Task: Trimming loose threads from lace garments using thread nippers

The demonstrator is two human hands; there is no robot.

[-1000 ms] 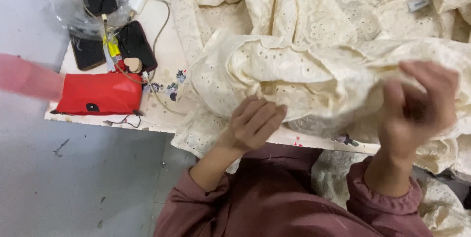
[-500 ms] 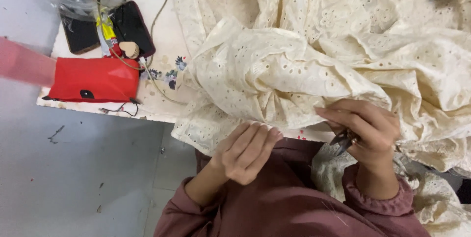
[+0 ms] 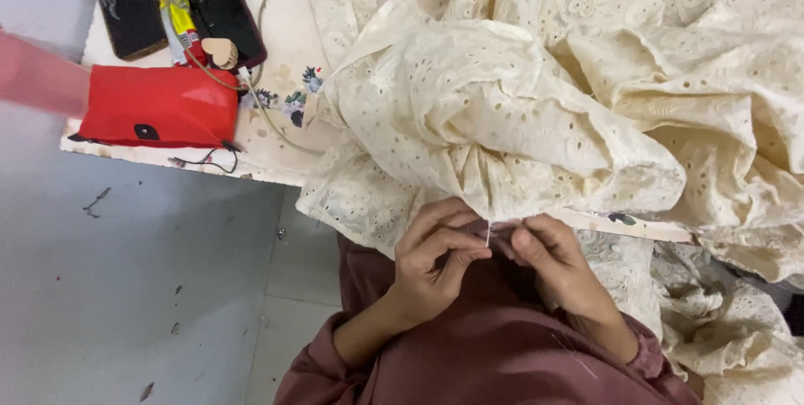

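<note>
Hands at cream eyelet fabric

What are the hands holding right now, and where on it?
Both the left hand and right hand pinch the cream eyelet fabric at its lower edge.

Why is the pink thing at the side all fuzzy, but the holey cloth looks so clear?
Head view: the pink shape at the left edge is smeared by blur; the cream eyelet cloth is sharp and evenly lit, with soft shadows in its folds; left hand and right hand look crisp too.
</note>
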